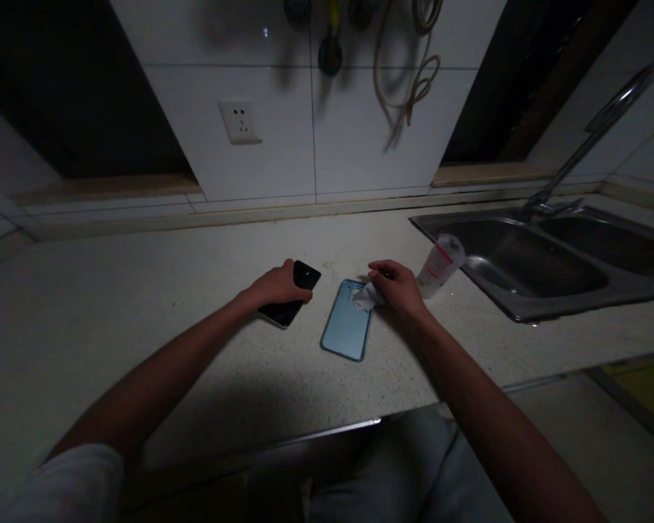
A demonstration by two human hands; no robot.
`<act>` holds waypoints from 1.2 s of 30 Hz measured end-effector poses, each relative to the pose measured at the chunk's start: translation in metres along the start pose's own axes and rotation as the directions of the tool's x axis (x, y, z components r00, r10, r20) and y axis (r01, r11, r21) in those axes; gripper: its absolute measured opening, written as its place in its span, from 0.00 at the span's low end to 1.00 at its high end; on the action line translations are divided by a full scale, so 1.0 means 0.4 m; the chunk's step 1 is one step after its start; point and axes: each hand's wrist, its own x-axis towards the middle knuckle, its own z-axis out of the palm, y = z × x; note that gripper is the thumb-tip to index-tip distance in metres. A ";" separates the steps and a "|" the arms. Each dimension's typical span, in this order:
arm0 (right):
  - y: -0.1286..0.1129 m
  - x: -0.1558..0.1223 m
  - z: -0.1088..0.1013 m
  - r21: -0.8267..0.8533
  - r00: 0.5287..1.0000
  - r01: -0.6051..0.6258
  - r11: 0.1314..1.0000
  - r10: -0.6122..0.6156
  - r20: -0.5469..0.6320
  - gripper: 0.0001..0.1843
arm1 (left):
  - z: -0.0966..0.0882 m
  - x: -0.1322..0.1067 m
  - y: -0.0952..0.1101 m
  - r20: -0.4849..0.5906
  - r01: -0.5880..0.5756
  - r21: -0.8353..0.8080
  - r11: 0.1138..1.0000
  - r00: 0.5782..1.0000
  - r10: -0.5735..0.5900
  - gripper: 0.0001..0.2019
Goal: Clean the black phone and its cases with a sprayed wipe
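My left hand [281,284] is closed around a dark smartphone [283,313], its thumb and fingers gripping the sides while the phone's lower end rests at or just above the counter. Between my hands lies a light blue phone case [346,325], flat on the counter with its camera cutout at the far end. My right hand [397,285] pinches a crumpled white tissue [367,297], which overlaps the case's far right corner. Just right of that hand stands a clear plastic cup [439,266] with red print, leaning a little.
The speckled white counter [196,341] runs the full width. A steel double sink [534,254] with a curved faucet [594,138] is on the right. At the back, a tiled wall carries a socket [240,122], pipe fittings and a hanging tube [414,94].
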 end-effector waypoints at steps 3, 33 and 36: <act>0.000 0.001 0.003 0.009 1.000 0.022 1.000 -0.022 0.011 0.19 | 0.017 -0.011 0.021 0.068 0.023 -0.211 0.977 0.998 -0.008 0.30; -0.082 -0.040 0.057 0.429 1.000 -0.020 0.903 0.024 -0.004 0.18 | 0.144 -0.079 0.036 0.621 0.723 -0.690 0.041 0.561 0.548 0.22; -0.092 -0.062 0.088 0.133 0.981 0.161 0.978 -0.174 0.091 0.17 | 0.144 -0.083 0.043 0.599 0.699 -0.715 0.000 0.613 0.516 0.21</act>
